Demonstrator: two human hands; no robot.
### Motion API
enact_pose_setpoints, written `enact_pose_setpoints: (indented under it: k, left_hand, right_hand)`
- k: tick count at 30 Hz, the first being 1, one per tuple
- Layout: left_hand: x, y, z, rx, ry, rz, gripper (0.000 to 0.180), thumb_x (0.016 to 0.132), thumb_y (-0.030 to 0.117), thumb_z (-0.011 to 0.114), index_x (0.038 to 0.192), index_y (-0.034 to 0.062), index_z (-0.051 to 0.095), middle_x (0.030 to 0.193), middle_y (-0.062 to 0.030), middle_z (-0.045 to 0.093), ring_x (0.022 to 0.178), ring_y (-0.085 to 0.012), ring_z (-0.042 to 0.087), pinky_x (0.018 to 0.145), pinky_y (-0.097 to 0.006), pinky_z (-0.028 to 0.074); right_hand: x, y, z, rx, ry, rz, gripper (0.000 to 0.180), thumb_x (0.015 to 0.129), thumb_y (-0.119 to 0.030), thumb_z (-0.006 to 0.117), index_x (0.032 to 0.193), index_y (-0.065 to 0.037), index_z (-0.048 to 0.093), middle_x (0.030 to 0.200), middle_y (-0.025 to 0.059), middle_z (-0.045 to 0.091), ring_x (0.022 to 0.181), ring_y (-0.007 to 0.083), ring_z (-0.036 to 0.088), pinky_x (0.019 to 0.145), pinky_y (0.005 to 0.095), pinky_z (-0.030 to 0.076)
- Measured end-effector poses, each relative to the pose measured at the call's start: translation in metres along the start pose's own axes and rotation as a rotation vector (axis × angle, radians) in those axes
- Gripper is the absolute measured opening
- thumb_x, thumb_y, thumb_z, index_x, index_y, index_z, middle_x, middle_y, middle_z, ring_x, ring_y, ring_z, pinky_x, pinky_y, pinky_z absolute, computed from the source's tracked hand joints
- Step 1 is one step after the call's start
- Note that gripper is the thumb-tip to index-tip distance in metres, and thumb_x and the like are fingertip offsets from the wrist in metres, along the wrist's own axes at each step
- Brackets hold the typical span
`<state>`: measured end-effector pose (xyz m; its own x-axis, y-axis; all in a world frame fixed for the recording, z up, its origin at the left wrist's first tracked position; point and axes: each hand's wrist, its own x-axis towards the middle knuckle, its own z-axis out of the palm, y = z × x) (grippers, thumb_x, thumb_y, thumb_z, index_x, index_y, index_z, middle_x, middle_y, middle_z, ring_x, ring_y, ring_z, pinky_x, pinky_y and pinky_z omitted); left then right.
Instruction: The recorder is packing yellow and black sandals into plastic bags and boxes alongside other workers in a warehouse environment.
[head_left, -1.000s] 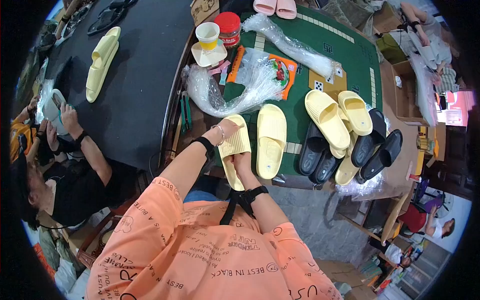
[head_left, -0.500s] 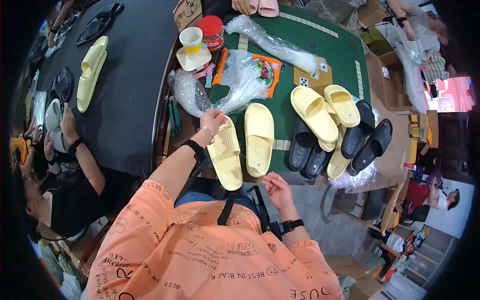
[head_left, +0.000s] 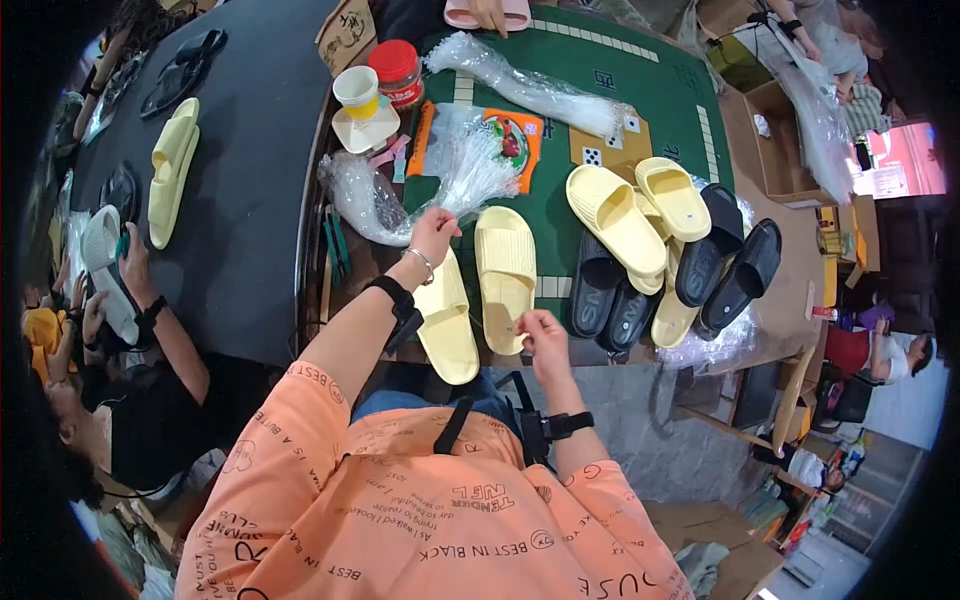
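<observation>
Yellow slippers, head view: side by side, one below L hand, other left of R hand, toes fwd, prob. for easy reach. Both hands' fingers curled; can't tell if gripping. Ribbed straps, rounded, foam-like soles; clear, crinkly plastic bundle beyond L hand.

Even, fairly bright indoor light fills the middle, leaving faint, soft shadows. White glints streak the clear plastic sleeves toward eleven o'clock. A pink panel glows between two and three. Straight edges bow toward the blackened rim, where distant figures past three look stretched and soft.
</observation>
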<state>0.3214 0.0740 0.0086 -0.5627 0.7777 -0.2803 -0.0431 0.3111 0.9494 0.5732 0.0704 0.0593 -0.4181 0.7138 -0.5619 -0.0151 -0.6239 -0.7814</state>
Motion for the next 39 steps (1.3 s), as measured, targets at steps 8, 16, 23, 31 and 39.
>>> enact_pose_setpoints:
  k: [8, 16, 23, 31, 39]
  left_hand:
    - [0.013, 0.028, 0.029, 0.358, -0.162, 0.121, 0.016, 0.077, 0.008, 0.053, 0.091, 0.0020, 0.058, 0.081, -0.0078, 0.061, 0.072, -0.0133, 0.056, 0.070, -0.025, 0.044]
    - [0.030, 0.001, 0.052, 0.449, -0.176, -0.003, 0.019, 0.079, 0.011, 0.049, 0.093, 0.0037, 0.059, 0.083, -0.0141, 0.061, 0.074, -0.0209, 0.058, 0.067, -0.028, 0.045]
    - [0.034, 0.002, 0.060, 0.573, -0.284, -0.125, 0.023, 0.078, 0.023, 0.048, 0.086, 0.0075, 0.063, 0.084, -0.0145, 0.060, 0.078, -0.0294, 0.058, 0.072, -0.033, 0.045]
    - [0.015, 0.005, 0.035, 0.320, 0.027, -0.033, 0.016, 0.074, 0.017, 0.058, 0.081, 0.0038, 0.063, 0.070, -0.0097, 0.058, 0.062, -0.0160, 0.053, 0.059, -0.028, 0.041]
    - [-0.010, 0.044, 0.045, -0.067, -0.176, 0.135, 0.018, 0.077, 0.018, 0.057, 0.078, 0.0011, 0.060, 0.069, -0.0049, 0.051, 0.068, -0.0137, 0.047, 0.062, -0.026, 0.038]
  right_hand:
    - [0.012, 0.040, 0.010, -0.172, 0.239, 0.167, 0.016, 0.079, -0.013, 0.055, 0.072, 0.001, 0.054, 0.058, 0.0031, 0.052, 0.048, 0.0087, 0.046, 0.045, 0.0219, 0.036]
    - [0.090, 0.044, 0.054, 0.028, 0.226, -0.041, 0.009, 0.083, -0.009, 0.048, 0.076, -0.004, 0.052, 0.055, -0.0002, 0.046, 0.044, 0.0084, 0.040, 0.041, 0.0204, 0.032]
    - [0.097, 0.034, 0.063, 0.239, 0.268, 0.016, 0.010, 0.082, 0.000, 0.043, 0.076, -0.005, 0.050, 0.062, 0.0016, 0.047, 0.046, 0.0090, 0.038, 0.041, 0.0212, 0.029]
    - [0.056, 0.026, 0.048, -0.494, 0.307, -0.133, 0.010, 0.078, -0.007, 0.053, 0.085, 0.001, 0.053, 0.069, 0.0058, 0.052, 0.064, 0.0153, 0.052, 0.062, 0.0277, 0.042]
    - [0.121, -0.021, 0.048, -0.574, -0.050, -0.539, 0.023, 0.079, -0.007, 0.050, 0.102, -0.002, 0.050, 0.098, 0.0102, 0.055, 0.090, 0.0160, 0.052, 0.078, 0.0294, 0.041]
